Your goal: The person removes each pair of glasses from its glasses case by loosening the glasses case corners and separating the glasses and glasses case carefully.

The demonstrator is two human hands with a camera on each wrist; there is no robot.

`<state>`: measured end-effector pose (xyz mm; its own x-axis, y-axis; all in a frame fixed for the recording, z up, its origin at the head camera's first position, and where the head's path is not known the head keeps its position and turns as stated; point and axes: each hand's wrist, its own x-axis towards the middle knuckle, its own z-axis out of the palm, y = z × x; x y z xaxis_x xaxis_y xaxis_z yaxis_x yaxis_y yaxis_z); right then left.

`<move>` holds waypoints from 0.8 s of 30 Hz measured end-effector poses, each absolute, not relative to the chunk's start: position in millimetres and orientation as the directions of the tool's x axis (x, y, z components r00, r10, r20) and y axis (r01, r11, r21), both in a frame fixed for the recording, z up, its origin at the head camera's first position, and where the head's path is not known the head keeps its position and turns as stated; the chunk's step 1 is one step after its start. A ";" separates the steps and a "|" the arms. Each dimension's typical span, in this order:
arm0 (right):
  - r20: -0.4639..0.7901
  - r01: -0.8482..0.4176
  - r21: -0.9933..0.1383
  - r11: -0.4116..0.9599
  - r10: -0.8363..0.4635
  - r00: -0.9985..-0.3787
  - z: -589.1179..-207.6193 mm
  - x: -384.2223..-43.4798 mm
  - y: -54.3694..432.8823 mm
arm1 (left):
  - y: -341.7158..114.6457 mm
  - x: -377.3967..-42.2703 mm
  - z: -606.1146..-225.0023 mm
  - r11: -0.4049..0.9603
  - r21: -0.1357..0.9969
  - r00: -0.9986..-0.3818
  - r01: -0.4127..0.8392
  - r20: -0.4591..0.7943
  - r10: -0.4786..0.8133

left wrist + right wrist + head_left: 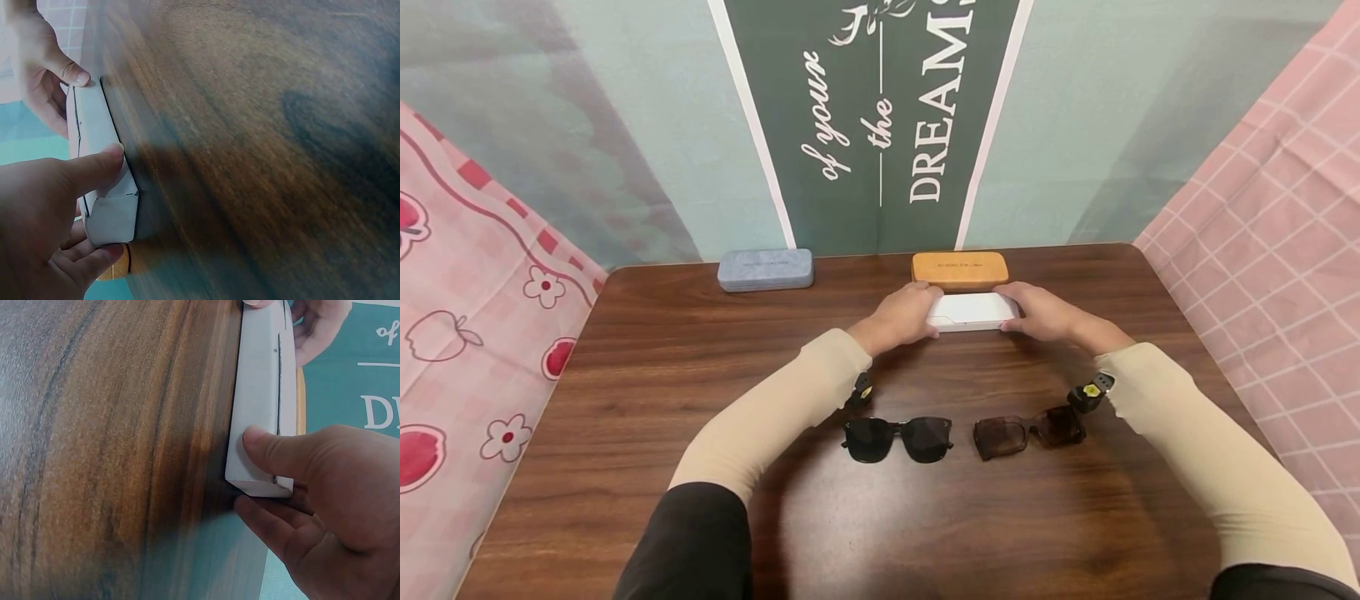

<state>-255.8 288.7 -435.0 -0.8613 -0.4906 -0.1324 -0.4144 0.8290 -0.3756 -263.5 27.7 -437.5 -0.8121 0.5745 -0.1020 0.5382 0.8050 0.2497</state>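
Note:
A slim white box [973, 308] with a dark seam along its lid lies level at the table's far side, just in front of an orange glasses case [960, 268]. My left hand [904, 317] grips its left end, thumb on the near face and fingers around the end and back. At the other end my right hand [1047, 313] holds it the same way, its thumb [265, 450] pressing the near face in the right wrist view. In the left wrist view the box [100, 131] spans between both hands, its lower edge right at the tabletop.
Black sunglasses [898, 439] and brownish tinted sunglasses [1028, 432] lie nearer on the wooden table [647, 433]; the right wrist camera overlaps the tinted pair. A blue-grey glasses case [766, 270] sits at the back left. A printed cloth [880, 125] hangs behind the table.

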 end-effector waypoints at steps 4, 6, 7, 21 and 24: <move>-0.133 -0.407 -0.382 0.830 -0.485 -0.864 -435.5 -255.2 288.2 | 27.2 -262.7 -437.1 0.809 0.245 -0.814 0.535 -0.108 0.571; -0.130 -0.410 -0.381 0.829 -0.487 -0.864 -435.1 -254.8 288.2 | 26.8 -262.3 -436.9 0.808 0.245 -0.813 0.536 -0.110 0.572; -0.128 -0.411 -0.380 0.829 -0.487 -0.864 -435.1 -254.6 288.2 | 26.7 -262.2 -436.9 0.808 0.244 -0.812 0.536 -0.112 0.572; -0.140 -0.413 -0.362 0.836 -0.487 -0.862 -430.1 -252.5 286.3 | 25.4 -262.8 -438.6 0.796 0.243 -0.800 0.554 -0.112 0.590; -0.152 -0.412 -0.351 0.841 -0.486 -0.861 -429.5 -253.4 285.1 | 24.7 -262.8 -438.5 0.795 0.241 -0.799 0.558 -0.105 0.592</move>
